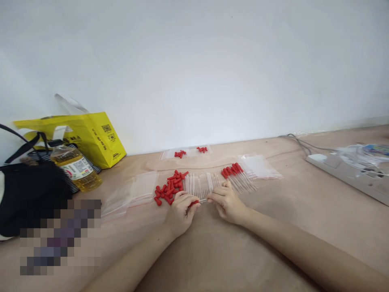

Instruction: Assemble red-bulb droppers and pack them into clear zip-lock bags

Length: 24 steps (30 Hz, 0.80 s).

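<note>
My left hand [182, 211] pinches a red rubber bulb [193, 203] at the middle of the table. From the bulb a thin clear tube [203, 200] reaches to my right hand [226, 202], whose fingers are closed on it. Behind my hands lies a row of clear tubes [200, 183]. Loose red bulbs [170, 187] are heaped to the left of the row. To its right, several tubes with red bulbs on their ends [235, 172] lie side by side.
Clear zip bags [259, 166] lie at the right, more bags [136, 188] at the left. Farther back are small red bulbs [180, 154] on plastic. A yellow bag [100, 140], oil bottle [77, 168] and black bag [30, 194] stand left; a power strip [346, 174] is right.
</note>
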Each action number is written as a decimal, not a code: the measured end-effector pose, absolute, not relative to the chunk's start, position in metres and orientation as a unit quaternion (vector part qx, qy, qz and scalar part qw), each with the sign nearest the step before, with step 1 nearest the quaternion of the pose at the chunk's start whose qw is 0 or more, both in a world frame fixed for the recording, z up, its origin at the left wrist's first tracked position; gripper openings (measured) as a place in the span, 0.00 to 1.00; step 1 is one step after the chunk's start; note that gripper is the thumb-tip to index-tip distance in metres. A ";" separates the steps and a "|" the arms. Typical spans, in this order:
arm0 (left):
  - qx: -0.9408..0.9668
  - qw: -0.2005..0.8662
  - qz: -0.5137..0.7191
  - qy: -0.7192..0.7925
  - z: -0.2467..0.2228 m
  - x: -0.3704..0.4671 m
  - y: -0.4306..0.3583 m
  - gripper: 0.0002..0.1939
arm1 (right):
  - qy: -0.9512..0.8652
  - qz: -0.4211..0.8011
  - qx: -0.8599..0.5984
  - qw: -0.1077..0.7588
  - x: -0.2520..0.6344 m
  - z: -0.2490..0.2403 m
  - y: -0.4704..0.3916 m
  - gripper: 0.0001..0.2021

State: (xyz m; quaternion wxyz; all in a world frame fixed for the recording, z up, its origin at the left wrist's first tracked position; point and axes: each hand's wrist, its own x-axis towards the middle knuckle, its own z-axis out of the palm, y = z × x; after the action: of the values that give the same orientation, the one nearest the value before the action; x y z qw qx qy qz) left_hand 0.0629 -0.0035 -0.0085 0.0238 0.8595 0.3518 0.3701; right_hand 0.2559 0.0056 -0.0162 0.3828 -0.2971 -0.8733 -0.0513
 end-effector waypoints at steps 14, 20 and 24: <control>0.849 0.008 0.371 0.376 -0.005 0.060 0.001 0.10 | -0.878 -0.020 -0.308 0.367 0.259 -0.009 0.006 0.10; 0.847 -0.020 0.361 0.389 -0.006 0.056 0.004 0.10 | -0.872 -0.007 -0.324 0.366 0.263 -0.012 0.009 0.10; 0.843 0.025 0.354 0.405 -0.007 0.060 0.001 0.08 | -0.875 -0.015 -0.313 0.368 0.261 -0.014 0.009 0.10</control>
State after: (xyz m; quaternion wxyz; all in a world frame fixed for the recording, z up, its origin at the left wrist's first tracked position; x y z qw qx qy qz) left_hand 0.0605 0.0011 -0.0069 0.0251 0.8426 0.4048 0.3544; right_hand 0.2610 0.0090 -0.0140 0.3683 -0.3133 -0.8752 -0.0152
